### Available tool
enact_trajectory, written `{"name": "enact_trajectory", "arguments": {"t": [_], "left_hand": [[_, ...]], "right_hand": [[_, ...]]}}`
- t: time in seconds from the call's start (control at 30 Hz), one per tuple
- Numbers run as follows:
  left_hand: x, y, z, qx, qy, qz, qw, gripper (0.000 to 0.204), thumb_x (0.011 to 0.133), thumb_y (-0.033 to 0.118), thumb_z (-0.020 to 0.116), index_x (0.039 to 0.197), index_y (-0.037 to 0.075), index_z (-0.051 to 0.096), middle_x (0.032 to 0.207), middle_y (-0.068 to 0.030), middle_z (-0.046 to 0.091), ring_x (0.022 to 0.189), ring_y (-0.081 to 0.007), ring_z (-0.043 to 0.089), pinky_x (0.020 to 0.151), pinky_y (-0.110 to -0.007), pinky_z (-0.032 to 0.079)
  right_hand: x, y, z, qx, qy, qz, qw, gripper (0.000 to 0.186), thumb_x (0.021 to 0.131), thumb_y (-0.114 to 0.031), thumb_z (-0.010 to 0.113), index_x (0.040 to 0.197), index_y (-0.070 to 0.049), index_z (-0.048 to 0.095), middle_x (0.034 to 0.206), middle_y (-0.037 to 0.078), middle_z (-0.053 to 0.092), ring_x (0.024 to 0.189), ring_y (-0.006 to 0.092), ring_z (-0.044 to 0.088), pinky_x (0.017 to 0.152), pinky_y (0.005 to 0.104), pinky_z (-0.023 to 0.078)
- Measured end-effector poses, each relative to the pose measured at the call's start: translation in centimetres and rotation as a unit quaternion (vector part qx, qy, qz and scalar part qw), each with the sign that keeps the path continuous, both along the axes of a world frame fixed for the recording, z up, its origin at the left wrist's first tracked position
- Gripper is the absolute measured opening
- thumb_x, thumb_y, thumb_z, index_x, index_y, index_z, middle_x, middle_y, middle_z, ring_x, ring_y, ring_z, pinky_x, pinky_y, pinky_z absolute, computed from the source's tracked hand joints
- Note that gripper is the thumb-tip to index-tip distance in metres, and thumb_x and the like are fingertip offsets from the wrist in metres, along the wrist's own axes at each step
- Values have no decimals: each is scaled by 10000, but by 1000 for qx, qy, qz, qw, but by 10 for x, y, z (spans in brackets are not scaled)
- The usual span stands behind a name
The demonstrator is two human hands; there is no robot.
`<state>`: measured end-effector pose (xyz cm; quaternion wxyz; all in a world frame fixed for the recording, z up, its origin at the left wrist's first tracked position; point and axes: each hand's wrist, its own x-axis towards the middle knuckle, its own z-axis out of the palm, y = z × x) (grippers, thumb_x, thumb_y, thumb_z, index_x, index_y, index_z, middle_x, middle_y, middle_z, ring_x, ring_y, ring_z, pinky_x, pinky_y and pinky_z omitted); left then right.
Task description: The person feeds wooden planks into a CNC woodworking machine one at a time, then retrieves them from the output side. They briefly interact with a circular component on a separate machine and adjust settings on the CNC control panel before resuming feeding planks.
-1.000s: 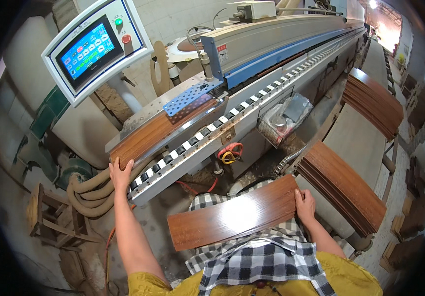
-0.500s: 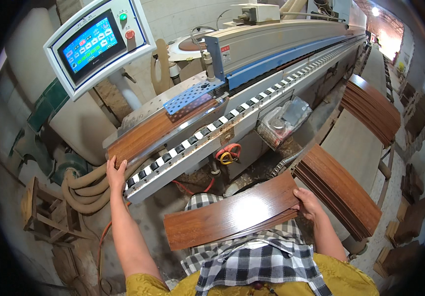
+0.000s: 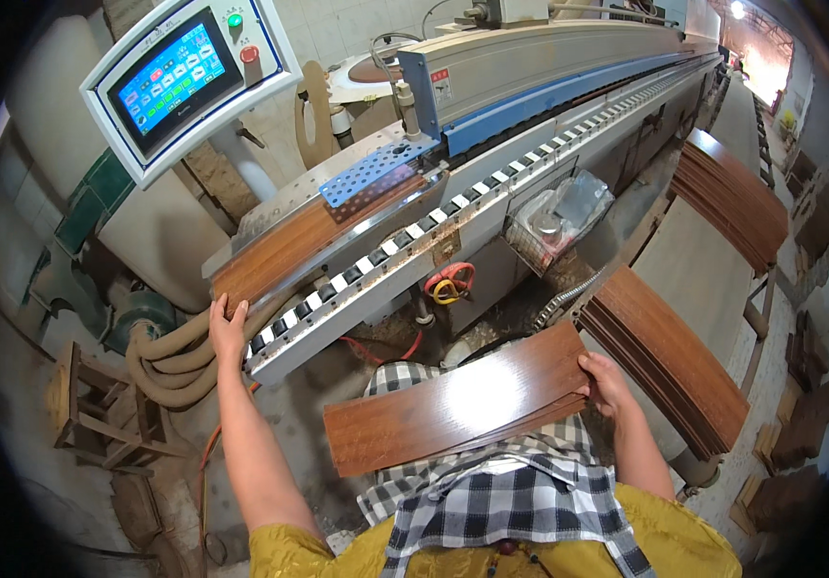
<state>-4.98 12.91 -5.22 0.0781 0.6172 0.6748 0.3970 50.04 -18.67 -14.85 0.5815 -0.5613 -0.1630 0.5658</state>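
Note:
My left hand (image 3: 229, 323) grips the near end of a brown wooden plank (image 3: 278, 252), which lies along the machine's metal infeed, its far part under a blue perforated plate (image 3: 357, 184). In my right hand (image 3: 599, 378) I hold the right end of a glossy brown plank (image 3: 405, 414), with at least one more just below it, slightly fanned out, over my checked apron (image 3: 511, 501). A row of black-and-white conveyor pads (image 3: 379, 256) runs diagonally beside the infeed, just right of my left hand.
A control screen (image 3: 172, 72) stands upper left, above hoses (image 3: 174, 380) and a wooden stool (image 3: 87, 414). Plank stacks (image 3: 665, 356) (image 3: 723, 197) rest on a long rail at the right. A wire basket (image 3: 554, 217) hangs on the machine's side.
My right hand has risen slightly, and the top plank it holds has shifted up, showing the planks below at the right end. My left hand has moved slightly left on its plank.

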Motion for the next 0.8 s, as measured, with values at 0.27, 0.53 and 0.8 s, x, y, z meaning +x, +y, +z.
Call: {"name": "enact_trajectory", "arguments": {"t": [0.27,0.53,0.8], "left_hand": [[0,2,3,3,7,-8,1000,582,795,346,667,1243,4,523,1362,-256,395,1290,-327,363,1054,-366,281],[-2,4,2,13,18,-5,1000,597,803,322,673,1249,-36,504,1294,-210,489,1203,-273,465,993,-339,345],[-18,18,-14,27,25,-22,999,590,814,289,672,1267,-39,483,1257,-173,525,1144,-232,509,957,-323,378]], "right_hand": [[1,-2,-4,7,-2,-2,1000,216,913,-185,529,1064,-33,560,945,38,619,829,130,612,689,289,538],[0,-2,-4,19,0,-6,1000,215,912,-175,531,1069,-31,561,929,35,619,785,113,602,655,266,529],[-5,-2,5,14,8,-26,1000,227,910,-170,532,1080,-22,560,932,41,622,791,121,607,667,270,531]]}}
